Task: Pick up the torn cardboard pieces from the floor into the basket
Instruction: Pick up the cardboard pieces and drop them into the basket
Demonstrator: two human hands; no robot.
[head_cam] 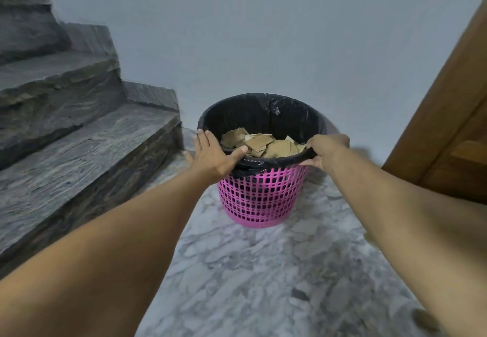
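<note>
Dozens of torn cardboard pieces (259, 143) lie heaped inside the basket (259, 199), between the two hands gripping its rim, w/ none visible on the floor (250, 270) below, though blur at the frame edges could hide a scrap or two. The pile sits low in the black liner bag (263, 115), which is folded over the rim, presumably so the load lifts out in one go. By the look of it the collecting is done or nearly so, and both hands are on the rim to steady or shift the basket rather than drop anything in.

Left hand (217, 156) is spread wide over the near-left rim: thumb hooked inside toward the cardboard, fingers (204, 139) flat on the outside, holding nothing but liner and rim. Right hand (325, 150) is curled tight on the near-right rim, fingers wrapped over the top and thumb pinching from beneath, approx. opposite the left.

Just left of the left hand, grey stone steps (87, 136) rise; beyond the right hand stands a wooden door (448, 131); past both, a plain wall (263, 33).
</note>
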